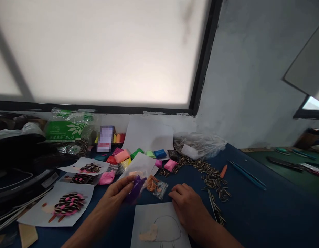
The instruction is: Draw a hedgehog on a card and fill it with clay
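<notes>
Purple clay packet [135,190] pinched in our left hand [117,197], blurred, just above the drawing sheet [159,225].

Our right hand [186,203] lies loosely curled on that sheet's upper edge, grasping nothing we can see — the clear bag of orange bits [156,186] sits between both hands. We judge a tug could scatter those bits, or nudge the sunflower seeds [213,179] just beyond our right hand — and the soft peach clay [148,235] could smear under a wrist.

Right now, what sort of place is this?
Likely a craft table by a window: clay packets, sunflower seeds and finished seed pictures. The left hand holds purple clay.
</notes>
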Motion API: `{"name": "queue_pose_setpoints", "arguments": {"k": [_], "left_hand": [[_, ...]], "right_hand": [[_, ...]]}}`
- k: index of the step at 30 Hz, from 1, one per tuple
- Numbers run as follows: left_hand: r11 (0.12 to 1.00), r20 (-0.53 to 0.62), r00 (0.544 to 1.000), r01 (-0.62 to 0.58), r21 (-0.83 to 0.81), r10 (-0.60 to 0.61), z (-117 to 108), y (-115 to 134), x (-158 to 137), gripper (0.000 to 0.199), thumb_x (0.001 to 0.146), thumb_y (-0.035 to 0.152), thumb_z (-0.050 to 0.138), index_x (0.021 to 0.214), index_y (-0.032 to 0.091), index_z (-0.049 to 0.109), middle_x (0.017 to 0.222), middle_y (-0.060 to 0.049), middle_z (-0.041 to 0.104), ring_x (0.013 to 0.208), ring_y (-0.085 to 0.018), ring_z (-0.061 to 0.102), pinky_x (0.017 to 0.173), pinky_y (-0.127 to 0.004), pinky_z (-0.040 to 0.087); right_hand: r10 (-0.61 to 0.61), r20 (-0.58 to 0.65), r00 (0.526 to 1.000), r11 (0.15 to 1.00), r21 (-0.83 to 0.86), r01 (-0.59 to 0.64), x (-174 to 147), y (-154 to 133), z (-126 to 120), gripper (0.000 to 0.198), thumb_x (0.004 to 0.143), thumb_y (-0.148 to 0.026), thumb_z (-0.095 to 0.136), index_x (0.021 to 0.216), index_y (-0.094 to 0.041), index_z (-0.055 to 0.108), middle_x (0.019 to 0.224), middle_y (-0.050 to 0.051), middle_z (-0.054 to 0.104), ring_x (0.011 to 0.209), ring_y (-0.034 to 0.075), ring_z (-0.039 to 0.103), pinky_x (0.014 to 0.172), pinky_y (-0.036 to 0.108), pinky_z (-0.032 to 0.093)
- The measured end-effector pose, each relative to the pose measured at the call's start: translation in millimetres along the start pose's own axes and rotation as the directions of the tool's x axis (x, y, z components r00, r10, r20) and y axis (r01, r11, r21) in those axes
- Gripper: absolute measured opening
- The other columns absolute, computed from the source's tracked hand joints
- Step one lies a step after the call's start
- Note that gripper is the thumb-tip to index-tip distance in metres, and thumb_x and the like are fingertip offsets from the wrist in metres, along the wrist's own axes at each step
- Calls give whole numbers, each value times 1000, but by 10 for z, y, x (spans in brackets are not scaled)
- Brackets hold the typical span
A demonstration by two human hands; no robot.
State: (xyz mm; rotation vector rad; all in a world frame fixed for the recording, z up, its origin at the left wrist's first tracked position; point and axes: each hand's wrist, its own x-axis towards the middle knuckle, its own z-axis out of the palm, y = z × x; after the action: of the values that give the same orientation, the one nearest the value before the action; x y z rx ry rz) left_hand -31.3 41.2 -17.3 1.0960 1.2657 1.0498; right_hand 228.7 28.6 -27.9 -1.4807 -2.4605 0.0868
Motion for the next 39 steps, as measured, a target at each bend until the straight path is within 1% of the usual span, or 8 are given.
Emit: {"name": "queue_pose_setpoints", "arguments": {"k": [4,9,15,22,26,31,36,39], "left_hand": [[999,1,1000,31,-6,-31,29,-65,3,75,72,71,78,126,19,67,119,-16,77,100,-36,78,78,-43,65],[958,-15,986,-155,243,163,-48,-142,88,66,72,66,78,117,19,73,105,-13,79,93,-36,76,75,-41,63],[635,11,877,-357,685,481,-155,-340,165,40,87,37,49,111,22,77,133,-17,69,129,-45,55,111,-62,38],[417,136,869,-360,835,476,-185,-317,139,44,89,27,42,115,21,77,123,-18,72,107,-41,68,91,-56,53],[477,89,868,-351,806,488,-164,-291,133,48,89,28,42,124,21,72,120,-15,72,110,-38,68,93,-52,53],[680,32,906,-340,650,423,-76,-233,93,56,89,43,52,138,18,63,134,-16,70,122,-40,66,98,-49,54],[829,63,939,-330,452,339,57,-220,32,59,86,52,57,133,18,66,139,-14,69,128,-37,63,102,-45,54],[872,111,944,-330,362,312,139,-219,-18,59,83,50,61,134,19,66,133,-13,72,121,-35,68,94,-41,59]], "right_hand": [[-4,42,999,1000,-2,4,-8,-49,-4,26,92,0,58,100,-15,77,107,12,72,97,27,65,87,40,51],[-10,93,996,1000,-9,11,-9,-63,-15,32,90,4,57,103,-17,78,111,11,72,100,27,66,85,37,50],[-25,139,990,1000,0,25,-23,-83,-62,32,94,2,55,104,-18,77,117,11,71,104,25,65,83,33,51],[-11,162,987,1000,22,7,-15,-115,-89,32,90,7,52,104,-13,74,116,14,71,103,26,64,88,36,52],[-9,150,989,998,64,-1,-6,-92,-91,31,89,7,52,98,-14,73,114,13,71,101,26,63,83,34,51],[2,115,993,984,175,-22,10,-35,-67,30,87,7,52,94,-15,72,107,12,71,98,25,63,82,33,48],[66,39,997,934,350,-76,10,-41,-119,25,94,-1,49,101,-14,69,103,12,71,97,26,63,86,36,46],[108,37,993,865,490,-112,1,-82,-183,23,101,-14,46,91,-17,66,90,7,71,83,21,64,73,31,46]]}}
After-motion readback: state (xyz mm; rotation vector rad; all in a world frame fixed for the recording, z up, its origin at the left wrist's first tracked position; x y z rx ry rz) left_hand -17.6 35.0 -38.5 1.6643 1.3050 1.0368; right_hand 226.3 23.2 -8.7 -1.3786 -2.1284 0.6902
